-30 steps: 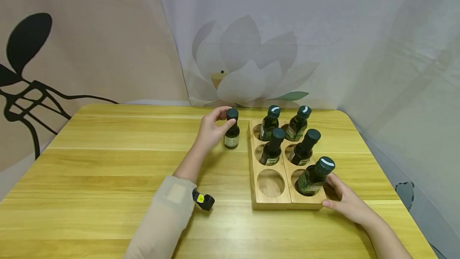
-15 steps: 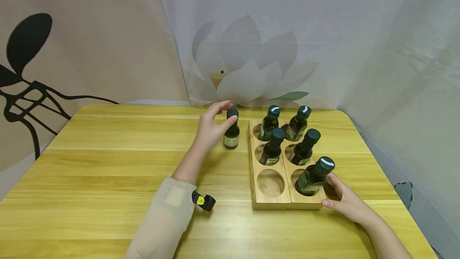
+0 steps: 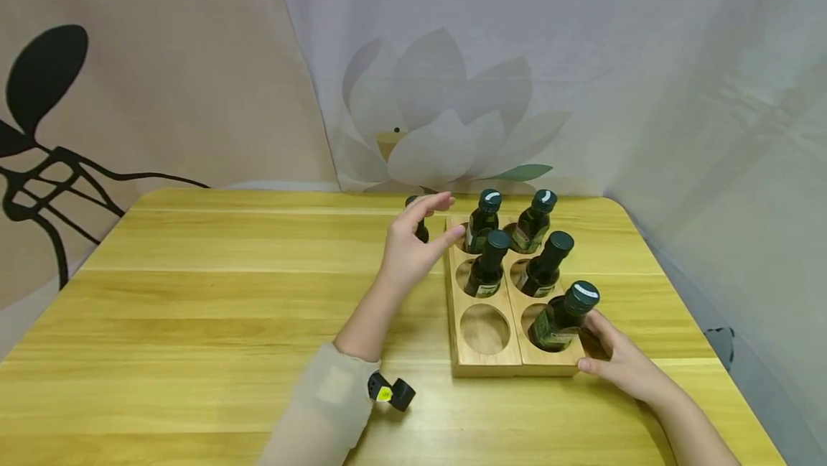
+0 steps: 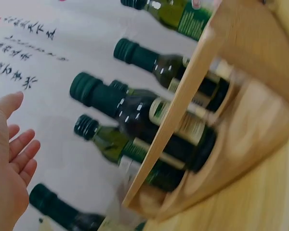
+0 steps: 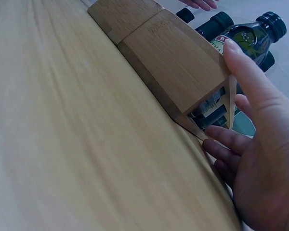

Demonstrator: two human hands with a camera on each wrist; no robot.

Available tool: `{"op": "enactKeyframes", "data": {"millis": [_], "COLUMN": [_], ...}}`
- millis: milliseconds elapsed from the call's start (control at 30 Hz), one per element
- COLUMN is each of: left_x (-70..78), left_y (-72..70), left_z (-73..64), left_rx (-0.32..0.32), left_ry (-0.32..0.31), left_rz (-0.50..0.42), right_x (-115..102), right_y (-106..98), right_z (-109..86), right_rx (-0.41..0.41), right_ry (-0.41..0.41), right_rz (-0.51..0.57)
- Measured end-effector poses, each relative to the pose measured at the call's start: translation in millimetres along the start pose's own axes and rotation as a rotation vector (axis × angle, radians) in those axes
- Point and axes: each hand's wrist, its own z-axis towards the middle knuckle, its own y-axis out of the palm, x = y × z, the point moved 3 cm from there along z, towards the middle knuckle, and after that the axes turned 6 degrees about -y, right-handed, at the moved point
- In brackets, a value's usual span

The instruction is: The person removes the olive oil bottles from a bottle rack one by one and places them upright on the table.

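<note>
My left hand (image 3: 413,250) hovers by the left edge of the wooden bottle rack (image 3: 486,364), thumb and fingers spread and holding nothing. Partly hidden behind that hand, a small dark glass bottle (image 3: 422,233) stands on the table. Several capped green bottles sit upright or slightly tilted in the rack's round holes, among them a larger front-right bottle (image 3: 558,322). At the front-right corner, my right hand (image 3: 623,362) holds the rack, thumb at the front and fingers along the side. The right wrist view shows its thumb (image 5: 250,72) against the rack corner.
The light wooden table (image 3: 194,322) runs under everything. A printed cloth backdrop (image 3: 452,92) hangs behind its far edge. A black wrist camera (image 3: 394,393) sticks out from the left sleeve (image 3: 323,408). The front-left rack hole (image 3: 484,329) shows its wooden bottom.
My left hand has let go of the small bottle, leaving it standing, and has moved right towards the rack. My right hand has stayed at the rack corner.
</note>
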Motion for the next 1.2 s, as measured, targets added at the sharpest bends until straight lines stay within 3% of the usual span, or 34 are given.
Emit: {"op": "enactKeyframes", "data": {"millis": [200,400,633,1000,1200], "left_x": [-28.5,-39.4,-43.7,-49.0,-46.4], "left_y": [25.3,42.7,53.8,62.9,64.1], "left_z": [-3.0,-10.4,-16.1,-19.7,-19.8], "left_rx": [-0.050,-0.118,-0.146,-0.157,-0.146], "left_ry": [-0.075,-0.158,-0.158,-0.197,-0.141], "left_rz": [-0.036,-0.032,-0.001,-0.047,-0.013], "right_x": [0.9,1.5,1.4,0.0,0.1], "right_y": [-1.3,0.0,0.0,0.0,0.2], "right_z": [-0.3,0.1,-0.3,0.4,0.2], "right_rx": [0.007,0.005,0.006,0.000,0.002], "right_ry": [0.018,0.029,0.031,0.013,0.004], "right_rz": [-0.009,-0.010,-0.019,-0.006,-0.015]}}
